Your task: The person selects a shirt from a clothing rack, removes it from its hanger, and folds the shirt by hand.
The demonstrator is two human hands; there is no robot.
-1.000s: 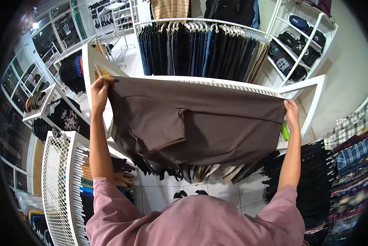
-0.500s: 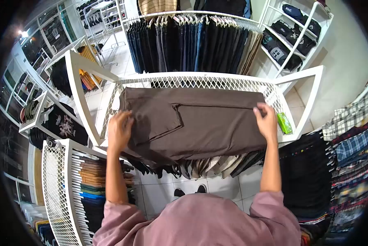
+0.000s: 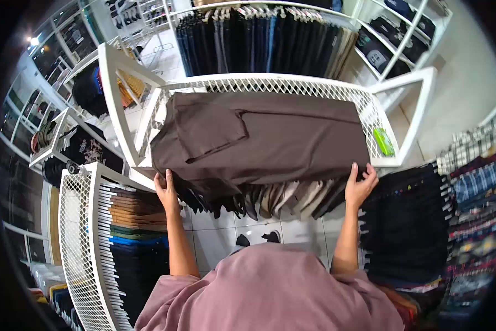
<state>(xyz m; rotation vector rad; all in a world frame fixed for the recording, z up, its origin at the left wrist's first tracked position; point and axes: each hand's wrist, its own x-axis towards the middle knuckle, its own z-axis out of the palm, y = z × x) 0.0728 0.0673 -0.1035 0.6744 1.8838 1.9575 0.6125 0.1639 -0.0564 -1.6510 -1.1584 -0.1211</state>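
Note:
A dark brown shirt (image 3: 292,138) lies folded lengthwise on top of a white mesh-topped rack (image 3: 270,83). Its short sleeve (image 3: 212,132) is laid over the body at the left half, and the near left part droops over the rack's front edge. My left hand (image 3: 166,190) is at the shirt's near left corner, fingertips at the fabric with thumb and finger apart. At the near right corner, my right hand (image 3: 360,186) has its thumb against the cloth edge and its fingers spread. Whether either hand pinches the fabric is hard to see.
A bright green packet (image 3: 382,142) lies at the rack's right end. Trousers (image 3: 292,198) hang beneath the rack. Beyond it is a rail of jeans (image 3: 259,44). Hanging clothes (image 3: 140,220) stand at my left, with dark garments (image 3: 405,231) and plaid shirts (image 3: 477,209) at right.
Both hands have come back toward me, from over the shirt's sides to its near corners. The near edge looks straighter at the left, and the view has tilted downward.

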